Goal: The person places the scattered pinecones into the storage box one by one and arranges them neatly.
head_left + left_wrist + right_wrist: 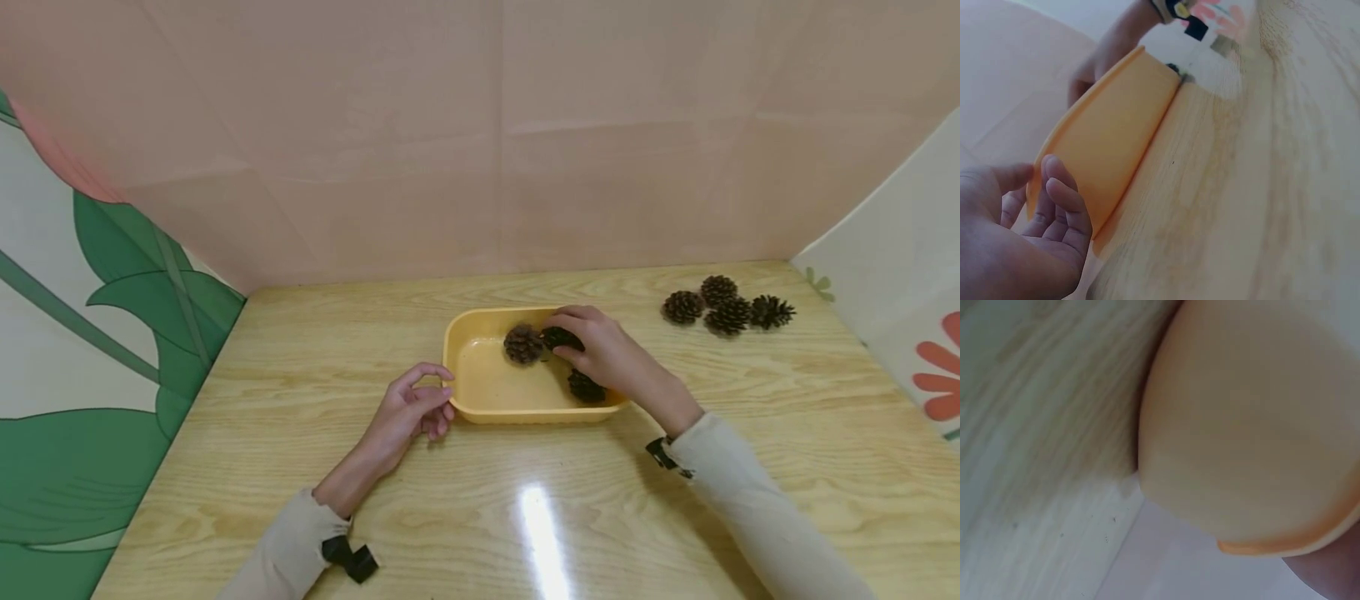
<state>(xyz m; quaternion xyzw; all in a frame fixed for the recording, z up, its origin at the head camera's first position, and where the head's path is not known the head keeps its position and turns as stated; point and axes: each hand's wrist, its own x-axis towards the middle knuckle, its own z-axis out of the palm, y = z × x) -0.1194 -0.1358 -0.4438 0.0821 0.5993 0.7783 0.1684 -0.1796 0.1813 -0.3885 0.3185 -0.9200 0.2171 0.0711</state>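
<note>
A yellow rectangular plastic tub [498, 415] sits on the wooden table. My left hand [412, 412] holds its near left corner, thumb and index fingertip at the rim, the other fingers curled against the outside. Over the tub's right side, my right hand [603, 350] reaches in and pinches a dark pine cone [562, 338], its fingers partly covering it. Two more pine cones lie inside: a brown one [522, 344] toward the back and a darker one [586, 387] at the near right. The right wrist view mostly shows the tub's outer wall [1247, 425].
Several pine cones [727, 316] are clustered at the table's back right. A plain pinkish cloth [495, 167] hangs behind the table [315, 350]. Printed panels with green leaves [127, 242] and red petals [941, 375] stand at the left and right sides.
</note>
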